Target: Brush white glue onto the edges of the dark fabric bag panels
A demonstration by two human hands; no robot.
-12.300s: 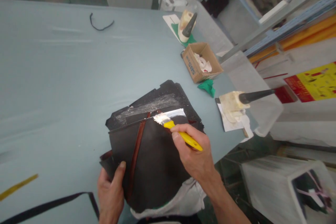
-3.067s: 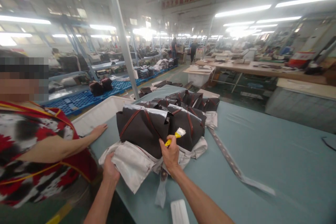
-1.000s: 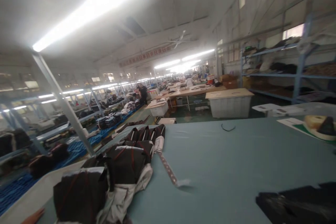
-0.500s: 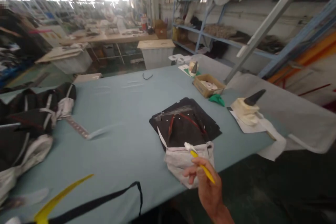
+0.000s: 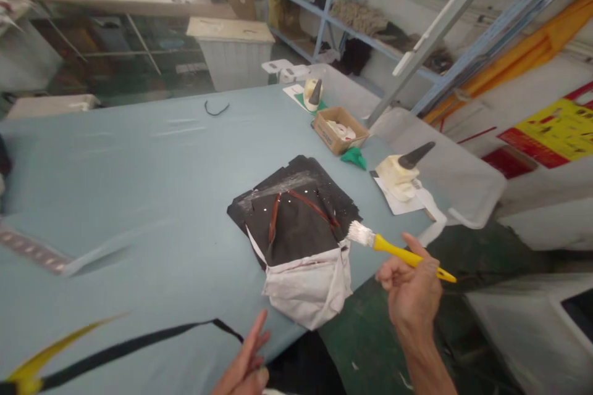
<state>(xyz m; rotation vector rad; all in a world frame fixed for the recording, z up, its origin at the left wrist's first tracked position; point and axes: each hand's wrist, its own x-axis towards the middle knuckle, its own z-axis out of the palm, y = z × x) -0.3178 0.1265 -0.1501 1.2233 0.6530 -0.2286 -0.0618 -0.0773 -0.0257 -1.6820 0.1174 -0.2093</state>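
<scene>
Gripping the brush (image 5: 391,249) by its handle, clamped in the right hand (image 5: 414,290), probably to keep skin off the white-coated bristles (image 5: 360,233). On the counter (image 5: 152,191), near its front edge: the black panel (image 5: 301,228), spread over a dark sheet (image 5: 301,168), with the pale cloth (image 5: 308,281) toward the body, perhaps for exposing the dark face. Forearm extended from below, index finger lifted. Holding nothing in the left hand (image 5: 248,358), fingers outstretched, just short of the cloth.
</scene>
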